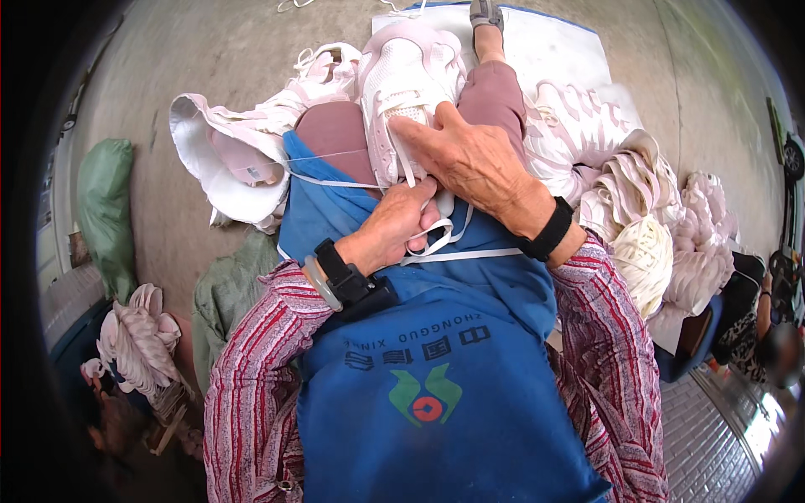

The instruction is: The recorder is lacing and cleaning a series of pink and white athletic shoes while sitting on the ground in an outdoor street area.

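A white and pale pink shoe upper (411,71) lies over my lap between my knees, its lacing side facing me. My left hand (394,222) is closed in a pinch at the upper's near end, gripping a flat white shoelace (432,243) whose loop hangs below the fingers. My right hand (486,163) lies across the upper's right side, fingers bent over the eyelet area; its fingertips are partly hidden. A thin strand of lace runs left from the left hand over my knee. A blue apron (419,323) covers my lap beneath both hands.
More shoe uppers (319,80) lie left of my knee. On the right are stacked uppers (579,126) and a bundle of cream laces (643,256). A green sack (106,214) stands far left, near another pile of uppers (141,335). Another person (759,323) is at the right edge.
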A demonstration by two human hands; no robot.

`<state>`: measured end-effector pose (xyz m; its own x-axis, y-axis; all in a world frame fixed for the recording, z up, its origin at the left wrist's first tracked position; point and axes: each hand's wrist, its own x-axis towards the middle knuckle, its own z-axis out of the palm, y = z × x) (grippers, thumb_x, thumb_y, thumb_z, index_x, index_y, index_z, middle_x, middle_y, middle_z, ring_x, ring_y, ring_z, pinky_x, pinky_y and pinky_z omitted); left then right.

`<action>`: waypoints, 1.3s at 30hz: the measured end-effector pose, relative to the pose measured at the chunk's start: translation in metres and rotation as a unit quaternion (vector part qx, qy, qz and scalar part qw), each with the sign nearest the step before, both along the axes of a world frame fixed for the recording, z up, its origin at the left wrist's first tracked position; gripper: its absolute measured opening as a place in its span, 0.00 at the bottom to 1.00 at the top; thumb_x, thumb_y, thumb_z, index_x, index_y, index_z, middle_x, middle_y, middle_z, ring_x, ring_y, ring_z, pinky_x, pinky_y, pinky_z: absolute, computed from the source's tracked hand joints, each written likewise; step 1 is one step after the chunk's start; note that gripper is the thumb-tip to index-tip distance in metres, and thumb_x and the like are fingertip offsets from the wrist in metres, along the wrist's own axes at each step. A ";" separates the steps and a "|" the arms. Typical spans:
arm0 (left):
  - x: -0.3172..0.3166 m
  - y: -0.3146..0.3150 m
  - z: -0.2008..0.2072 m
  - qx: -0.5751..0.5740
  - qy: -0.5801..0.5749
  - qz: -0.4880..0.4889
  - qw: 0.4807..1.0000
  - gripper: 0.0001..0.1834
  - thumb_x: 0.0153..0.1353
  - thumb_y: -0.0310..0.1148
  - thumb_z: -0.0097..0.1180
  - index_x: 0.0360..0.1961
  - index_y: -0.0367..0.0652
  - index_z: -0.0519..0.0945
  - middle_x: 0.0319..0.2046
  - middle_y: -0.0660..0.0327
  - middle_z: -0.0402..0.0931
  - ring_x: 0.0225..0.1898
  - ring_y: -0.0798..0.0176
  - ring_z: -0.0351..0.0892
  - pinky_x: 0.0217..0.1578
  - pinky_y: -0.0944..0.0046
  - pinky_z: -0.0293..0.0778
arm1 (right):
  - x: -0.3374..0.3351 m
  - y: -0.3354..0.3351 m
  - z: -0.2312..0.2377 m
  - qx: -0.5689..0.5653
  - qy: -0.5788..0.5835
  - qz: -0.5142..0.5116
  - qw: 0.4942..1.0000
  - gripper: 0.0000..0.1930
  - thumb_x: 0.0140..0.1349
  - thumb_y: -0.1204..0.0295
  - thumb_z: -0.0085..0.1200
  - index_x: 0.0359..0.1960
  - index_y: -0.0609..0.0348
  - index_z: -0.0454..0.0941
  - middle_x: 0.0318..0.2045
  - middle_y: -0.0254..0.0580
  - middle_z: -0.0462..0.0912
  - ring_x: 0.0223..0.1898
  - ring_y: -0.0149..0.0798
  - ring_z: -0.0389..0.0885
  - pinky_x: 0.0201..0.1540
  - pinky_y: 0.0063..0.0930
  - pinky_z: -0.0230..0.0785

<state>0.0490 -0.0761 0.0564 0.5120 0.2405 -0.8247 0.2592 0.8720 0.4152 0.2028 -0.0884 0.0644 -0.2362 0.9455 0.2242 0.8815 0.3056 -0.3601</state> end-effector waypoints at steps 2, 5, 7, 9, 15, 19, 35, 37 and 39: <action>-0.002 -0.002 0.001 0.000 -0.007 0.002 1.000 0.19 0.71 0.42 0.36 0.28 0.40 0.69 0.13 0.66 0.61 0.08 0.72 0.53 0.07 0.71 0.51 | 0.004 -0.005 0.012 -0.018 0.047 -0.017 0.999 0.20 0.56 0.69 0.55 0.51 0.47 0.69 0.30 0.44 0.73 0.23 0.44 0.80 0.22 0.33 0.72; -0.008 -0.002 0.006 0.019 -0.012 -0.019 1.000 0.19 0.71 0.42 0.37 0.32 0.38 0.71 0.13 0.67 0.61 0.08 0.72 0.53 0.08 0.71 0.52 | 0.011 -0.010 0.011 -0.028 0.133 -0.059 0.989 0.16 0.58 0.69 0.55 0.48 0.51 0.71 0.30 0.46 0.75 0.27 0.49 0.79 0.28 0.37 0.72; -0.019 -0.013 0.025 0.162 -0.061 -0.046 0.984 0.20 0.71 0.42 0.37 0.35 0.37 0.73 0.13 0.68 0.61 0.09 0.74 0.54 0.10 0.71 0.54 | 0.019 -0.017 0.008 -0.022 0.168 -0.086 0.982 0.13 0.58 0.70 0.54 0.45 0.55 0.73 0.30 0.47 0.76 0.28 0.51 0.79 0.31 0.38 0.72; -0.024 -0.012 0.044 0.236 -0.033 -0.100 0.966 0.20 0.72 0.42 0.36 0.37 0.36 0.74 0.13 0.70 0.59 0.12 0.76 0.55 0.13 0.73 0.55 | 0.025 -0.023 0.007 -0.074 0.266 -0.093 0.957 0.10 0.57 0.72 0.55 0.39 0.61 0.76 0.28 0.50 0.78 0.28 0.53 0.79 0.32 0.39 0.72; -0.038 -0.003 0.084 0.273 -0.054 -0.162 0.947 0.21 0.71 0.46 0.36 0.35 0.39 0.73 0.15 0.72 0.58 0.17 0.78 0.55 0.17 0.74 0.54 | 0.010 -0.044 0.028 -0.147 0.248 -0.101 0.952 0.12 0.56 0.71 0.57 0.40 0.63 0.75 0.30 0.52 0.80 0.30 0.49 0.81 0.33 0.37 0.73; -0.043 -0.009 0.098 0.218 -0.108 -0.206 0.948 0.20 0.72 0.46 0.37 0.34 0.40 0.73 0.16 0.71 0.59 0.18 0.77 0.56 0.20 0.74 0.57 | -0.009 -0.050 0.026 -0.129 0.264 -0.039 0.955 0.12 0.56 0.71 0.57 0.40 0.60 0.73 0.31 0.49 0.79 0.30 0.51 0.80 0.31 0.40 0.73; -0.038 -0.011 0.113 0.289 -0.255 -0.370 0.845 0.15 0.71 0.36 0.39 0.34 0.39 0.74 0.18 0.61 0.69 0.20 0.61 0.69 0.25 0.63 0.66 | -0.014 -0.052 0.045 -0.083 0.227 -0.073 0.967 0.33 0.52 0.75 0.61 0.61 0.55 0.62 0.32 0.44 0.75 0.30 0.48 0.78 0.29 0.37 0.71; -0.034 -0.016 0.108 0.330 -0.309 -0.337 0.826 0.14 0.70 0.36 0.40 0.34 0.38 0.73 0.18 0.59 0.69 0.21 0.59 0.70 0.26 0.63 0.67 | -0.023 -0.052 0.042 -0.096 0.247 -0.130 0.955 0.30 0.54 0.73 0.60 0.60 0.55 0.63 0.33 0.45 0.77 0.30 0.48 0.78 0.30 0.35 0.71; -0.037 -0.018 0.106 0.322 -0.307 -0.344 0.827 0.13 0.70 0.35 0.41 0.34 0.38 0.73 0.20 0.57 0.69 0.22 0.57 0.72 0.27 0.61 0.68 | -0.019 -0.050 0.038 -0.144 0.286 -0.186 0.929 0.24 0.58 0.71 0.58 0.56 0.59 0.68 0.28 0.42 0.77 0.27 0.40 0.77 0.29 0.31 0.69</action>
